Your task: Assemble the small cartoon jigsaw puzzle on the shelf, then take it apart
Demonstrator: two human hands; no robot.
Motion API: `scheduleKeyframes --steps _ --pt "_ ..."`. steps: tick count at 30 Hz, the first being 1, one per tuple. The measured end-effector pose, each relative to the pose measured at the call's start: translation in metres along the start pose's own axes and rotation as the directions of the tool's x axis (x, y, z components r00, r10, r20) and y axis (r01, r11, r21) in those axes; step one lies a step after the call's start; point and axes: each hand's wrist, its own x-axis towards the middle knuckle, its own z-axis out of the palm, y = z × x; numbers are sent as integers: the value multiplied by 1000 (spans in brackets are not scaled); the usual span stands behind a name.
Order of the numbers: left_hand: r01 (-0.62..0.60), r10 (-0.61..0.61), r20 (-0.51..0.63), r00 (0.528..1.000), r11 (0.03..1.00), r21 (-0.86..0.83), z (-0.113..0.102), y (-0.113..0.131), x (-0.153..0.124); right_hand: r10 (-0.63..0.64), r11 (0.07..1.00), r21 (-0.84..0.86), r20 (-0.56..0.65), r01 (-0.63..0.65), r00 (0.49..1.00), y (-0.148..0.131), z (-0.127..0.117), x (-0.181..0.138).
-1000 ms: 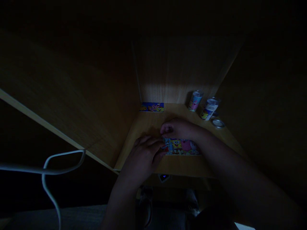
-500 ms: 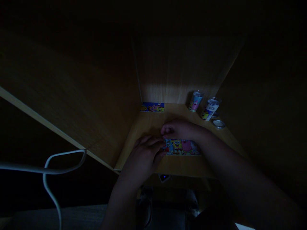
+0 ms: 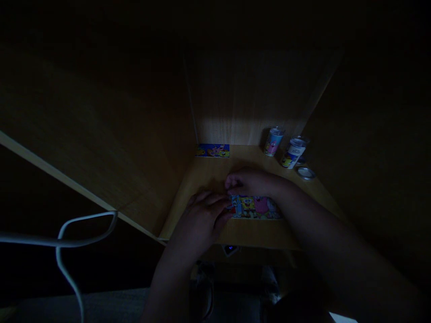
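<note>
The scene is very dark. A colourful cartoon puzzle (image 3: 255, 207) lies flat on a small wooden desk (image 3: 215, 172). My left hand (image 3: 202, 220) rests at the puzzle's left edge, its fingers curled and pressed onto that end. My right hand (image 3: 251, 181) sits along the puzzle's top left corner with its fingers bent in a pinch. Whatever small thing the fingers hold is hidden in the gloom.
A cartoon picture strip (image 3: 213, 150) lies at the desk's back left corner. Two small printed cans (image 3: 274, 141) (image 3: 294, 152) stand at the back right, with a round lid (image 3: 305, 172) beside them. Wooden walls enclose the desk. A white cable (image 3: 72, 233) loops at lower left.
Both hands stay at the puzzle's left end with only tiny finger shifts. The view has tipped slightly, so the white cable sits a little lower.
</note>
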Motion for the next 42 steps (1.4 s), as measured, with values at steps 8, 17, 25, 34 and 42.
scheduleKeyframes --steps 8,17,25,34,42 --pt "-3 3 -6 1000 1000 -1 2 -2 -1 20 1000 -4 -7 -20 1000 2 0 0" --pt "-6 6 2 1000 1000 11 2 -1 -1 2 1000 16 -1 -2 1000 4 1 1" --pt "-17 17 8 1000 1000 -5 3 -3 -1 20 1000 7 8 -20 1000 2 0 1" --pt "25 -26 -101 994 1000 -18 4 -4 -1 -58 998 10 -57 58 997 5 0 0" --pt "-15 16 -34 999 999 41 3 -4 -2 -7 999 -46 -95 2 995 3 -6 -2"
